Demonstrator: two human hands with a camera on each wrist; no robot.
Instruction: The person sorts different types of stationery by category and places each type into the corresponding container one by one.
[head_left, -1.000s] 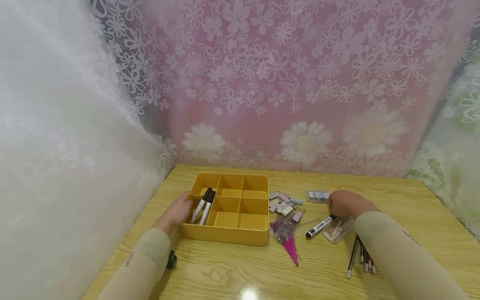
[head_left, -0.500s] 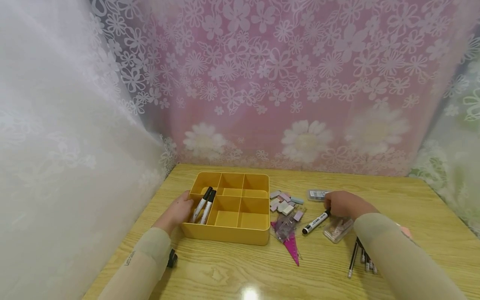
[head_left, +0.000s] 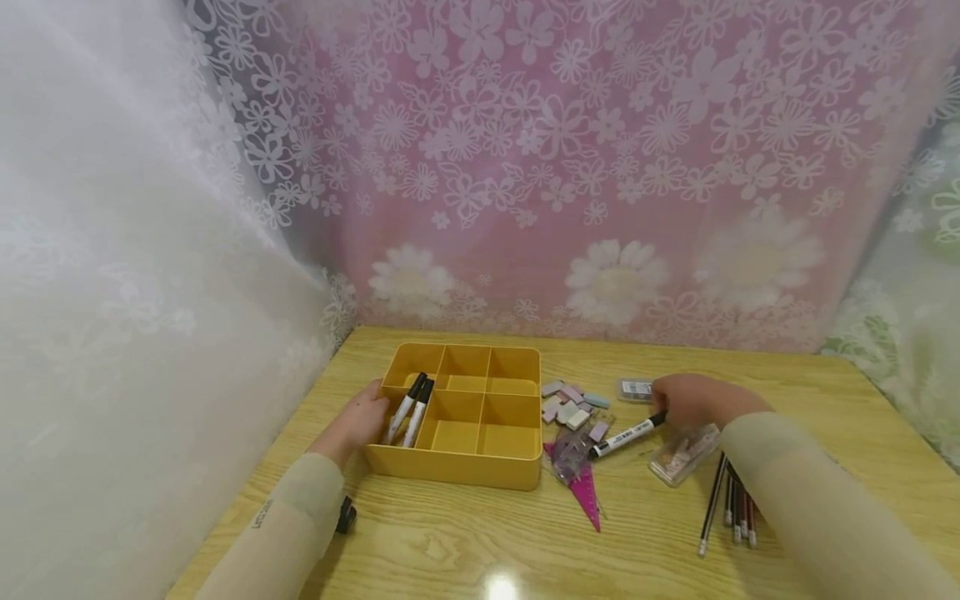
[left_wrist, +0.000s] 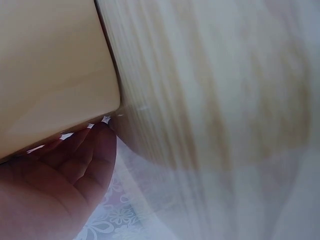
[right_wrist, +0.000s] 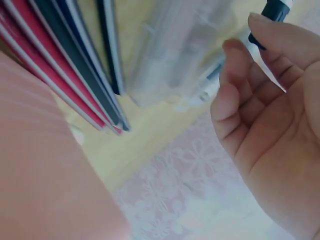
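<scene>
Head camera view: a person's two hands work above a pale yellow wood-grain tabletop (head_left: pixel 450 542). The right hand (head_left: pixel 690 400) pinches a white-barrelled marker with black ends (head_left: pixel 628 436), which slants above the tabletop to the right of the storage box, its free end pointing left and near. That end lies just beside a crumpled translucent lilac plastic piece (head_left: pixel 572 454); whether the two touch cannot be told. The right wrist camera shows the thumb and fingertips closed narrowly on the marker's dark end, the other fingers bent.

The left hand (head_left: pixel 360 417) holds the left wall of a yellow plastic six-compartment box (head_left: pixel 453 471); in the left wrist camera its bent fingers lie along the outer wall near a corner. Two white markers with black ends (head_left: pixel 416 421) lean side by side in the near left compartment, black ends toward the far side.

Right of the box lies a cluster of pastel block erasers (head_left: pixel 567 408), with a magenta triangular ruler (head_left: pixel 585 498) partly under the lilac piece. A small clear labelled case (head_left: pixel 635 389) lies at the far side, just beside the right hand. Nearer are a clear case with pinkish contents (head_left: pixel 682 457) and a bundle of dark and red pencils (head_left: pixel 737 508), partly hidden by the right sleeve (head_left: pixel 810 500). Behind the tabletop hangs a pink curtain with white flowers (head_left: pixel 525 167).
</scene>
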